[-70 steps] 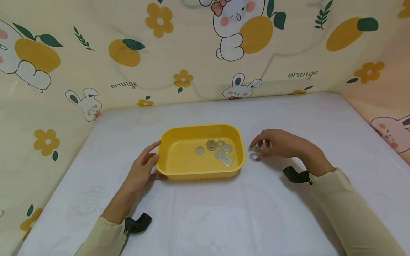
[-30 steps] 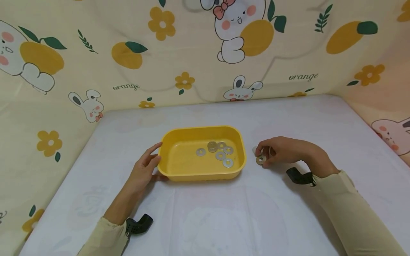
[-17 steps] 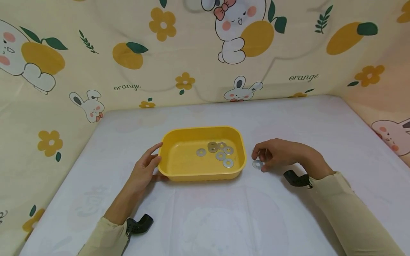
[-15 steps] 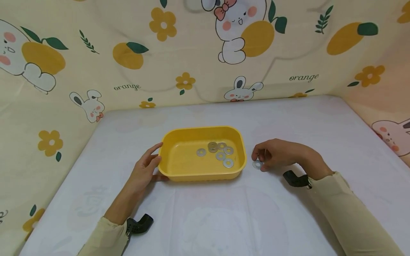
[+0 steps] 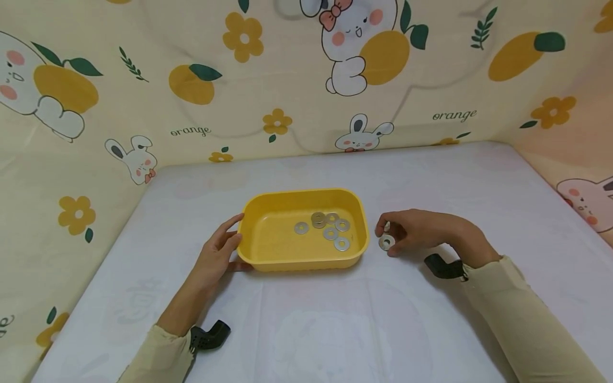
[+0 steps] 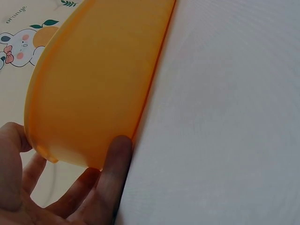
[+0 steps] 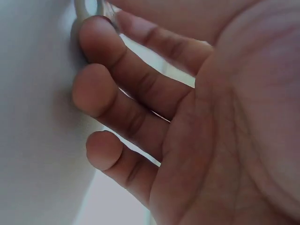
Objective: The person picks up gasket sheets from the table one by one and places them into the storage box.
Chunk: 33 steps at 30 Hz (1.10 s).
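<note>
A flat metal washer (image 5: 387,243) stands tilted at the fingertips of my right hand (image 5: 421,231), which pinches it just over the cloth, right of the tray. Above it a small pale patch shows between the fingers. In the right wrist view, part of a washer (image 7: 88,6) appears beside a fingertip at the top edge. The yellow plastic tray (image 5: 268,255) has several washers lying in its right half, some overlapping. My left hand (image 5: 214,250) rests against the tray's left end with fingers spread; the left wrist view shows one fingertip on its outer wall (image 6: 93,93).
A white cloth (image 5: 306,324) covers the table. Behind it and at the sides hangs a cream curtain (image 5: 287,80) printed with rabbits, oranges and flowers. Black wrist cameras sit at the left cuff (image 5: 209,335) and the right cuff (image 5: 445,266).
The right hand has shifted slightly down and closer to the tray over the last seconds. The washer at its fingertips looks more tilted than half a second ago. Left hand and tray hold still.
</note>
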Each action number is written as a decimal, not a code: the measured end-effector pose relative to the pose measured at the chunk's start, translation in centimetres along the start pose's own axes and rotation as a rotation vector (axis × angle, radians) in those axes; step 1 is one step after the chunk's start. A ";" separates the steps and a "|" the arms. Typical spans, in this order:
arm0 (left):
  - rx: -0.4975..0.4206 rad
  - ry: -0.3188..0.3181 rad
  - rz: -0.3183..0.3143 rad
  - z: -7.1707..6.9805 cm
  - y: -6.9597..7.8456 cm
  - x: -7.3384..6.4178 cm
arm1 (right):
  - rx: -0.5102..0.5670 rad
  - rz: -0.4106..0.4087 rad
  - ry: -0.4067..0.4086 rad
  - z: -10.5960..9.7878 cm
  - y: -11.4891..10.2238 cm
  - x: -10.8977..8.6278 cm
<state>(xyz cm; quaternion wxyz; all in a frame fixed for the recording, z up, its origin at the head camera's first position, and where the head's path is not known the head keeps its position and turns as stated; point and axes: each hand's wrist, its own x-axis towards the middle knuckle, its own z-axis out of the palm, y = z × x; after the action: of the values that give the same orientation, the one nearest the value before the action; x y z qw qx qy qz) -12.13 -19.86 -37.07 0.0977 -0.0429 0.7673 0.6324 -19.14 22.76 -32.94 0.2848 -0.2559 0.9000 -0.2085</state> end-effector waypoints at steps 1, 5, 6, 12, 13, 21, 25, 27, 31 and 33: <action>-0.002 -0.001 0.000 0.0 0.0 0.0 | 0.006 -0.001 -0.004 0.0 0.0 0.0; -0.010 -0.001 0.000 0.0 0.0 0.0 | 0.014 -0.007 -0.004 -0.1 0.0 -0.1; -0.013 -0.001 -0.001 0.0 0.0 0.0 | 0.016 -0.014 0.000 -0.1 0.0 -0.1; -0.020 -0.002 -0.002 0.0 0.0 -0.1 | 0.004 -0.024 0.042 -0.1 0.0 0.0; -0.021 -0.003 0.000 0.0 0.0 -0.1 | -0.003 -0.020 0.052 -0.1 0.0 0.1; -0.026 -0.008 0.010 0.0 -0.1 0.0 | -0.029 -0.008 0.105 -0.3 -0.2 0.2; -0.020 -0.012 0.014 -0.1 -0.1 0.0 | -0.042 -0.001 0.147 -0.5 -0.2 0.1; -0.020 -0.015 0.015 -0.1 -0.1 0.1 | -0.039 0.004 0.165 -0.6 -0.1 0.1; -0.027 -0.016 0.010 -0.1 -0.1 0.1 | -0.021 0.015 0.187 -0.7 -0.1 0.1; -0.030 -0.015 0.007 -0.1 -0.1 0.1 | -0.013 0.017 0.191 -0.7 -0.1 0.1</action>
<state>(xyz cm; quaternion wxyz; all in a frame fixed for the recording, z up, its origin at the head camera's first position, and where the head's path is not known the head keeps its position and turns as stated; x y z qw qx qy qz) -12.18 -19.97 -37.16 0.1006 -0.0370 0.7571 0.6444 -19.61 22.76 -32.41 0.1979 -0.2289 0.9265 -0.2235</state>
